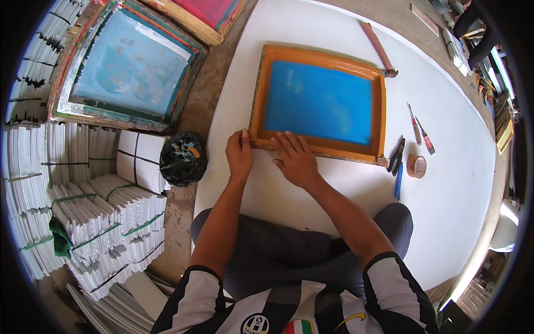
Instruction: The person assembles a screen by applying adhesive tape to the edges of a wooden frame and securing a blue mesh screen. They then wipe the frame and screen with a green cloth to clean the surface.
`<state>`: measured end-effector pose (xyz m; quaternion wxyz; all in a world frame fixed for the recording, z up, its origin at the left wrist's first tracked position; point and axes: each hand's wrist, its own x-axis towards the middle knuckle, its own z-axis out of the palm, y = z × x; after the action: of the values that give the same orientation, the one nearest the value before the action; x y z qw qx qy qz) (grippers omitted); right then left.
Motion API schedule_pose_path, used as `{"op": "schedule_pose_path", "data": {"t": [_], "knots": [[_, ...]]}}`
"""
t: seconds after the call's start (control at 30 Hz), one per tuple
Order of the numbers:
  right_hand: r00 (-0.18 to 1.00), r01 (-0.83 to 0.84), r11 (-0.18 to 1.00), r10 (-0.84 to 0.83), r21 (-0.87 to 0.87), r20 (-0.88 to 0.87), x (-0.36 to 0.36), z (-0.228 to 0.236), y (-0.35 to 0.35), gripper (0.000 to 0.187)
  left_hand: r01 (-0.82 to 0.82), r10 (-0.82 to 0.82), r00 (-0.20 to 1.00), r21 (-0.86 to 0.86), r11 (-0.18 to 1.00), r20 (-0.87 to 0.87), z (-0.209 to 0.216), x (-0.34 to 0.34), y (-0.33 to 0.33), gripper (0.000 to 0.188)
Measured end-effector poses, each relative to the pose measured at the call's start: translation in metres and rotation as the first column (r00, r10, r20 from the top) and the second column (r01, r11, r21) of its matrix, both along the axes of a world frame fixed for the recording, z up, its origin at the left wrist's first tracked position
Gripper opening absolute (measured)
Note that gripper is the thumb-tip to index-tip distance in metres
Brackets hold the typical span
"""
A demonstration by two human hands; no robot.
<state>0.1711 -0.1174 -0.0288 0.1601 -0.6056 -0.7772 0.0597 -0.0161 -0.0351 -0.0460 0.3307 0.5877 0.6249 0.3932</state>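
Note:
A screen-printing frame point(320, 153) with a brown wooden border and a blue mesh point(320, 103) lies flat on the white surface in front of me. My right hand point(297, 161) rests on its near border, palm down, fingers stretched and a little apart, the thumb out to the left. At the frame's near left corner is my left hand point(239, 156), its fingers close together and bent. The fingertips are beside the frame's outer edge; whatever they pinch, if anything, is hidden.
Right of the frame lie pliers point(396, 157), a blue-handled tool point(399, 183), a tape roll point(416, 166) and two screwdrivers point(425, 136). A stick point(378, 49) lies beyond. On the left are another screen point(130, 67), a black bag point(183, 158) and tied paper stacks point(111, 222).

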Motion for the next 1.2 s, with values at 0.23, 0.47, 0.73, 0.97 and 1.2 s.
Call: {"op": "schedule_pose_path", "data": {"t": [0.23,0.47,0.73,0.97,1.2], "knots": [[0.99,0.139,0.99,-0.139,-0.002,-0.012,-0.056,0.002,0.01,0.072,0.06,-0.054,0.998,-0.185,0.981,0.037,0.027,0.005,0.011,0.033],[0.983,0.127,0.992,-0.128,0.021,0.131,-0.058,-0.001,0.013,0.075,0.145,-0.165,0.983,-0.206,0.968,-0.079,0.034,0.006,0.022,0.036],[0.943,0.225,0.965,-0.251,-0.137,-0.22,-0.035,0.0,0.016,0.075,0.212,-0.238,0.97,-0.279,0.937,-0.06,0.032,-0.003,0.03,0.038],[0.965,0.261,0.965,-0.26,-0.032,0.039,-0.037,0.001,0.017,0.075,0.297,-0.366,0.917,-0.34,0.892,-0.16,0.041,0.001,0.028,0.039],[0.973,0.221,0.971,-0.226,-0.087,-0.054,-0.014,0.003,-0.002,0.075,0.283,-0.353,0.917,-0.322,0.903,-0.186,0.036,0.001,0.027,0.04]]}}
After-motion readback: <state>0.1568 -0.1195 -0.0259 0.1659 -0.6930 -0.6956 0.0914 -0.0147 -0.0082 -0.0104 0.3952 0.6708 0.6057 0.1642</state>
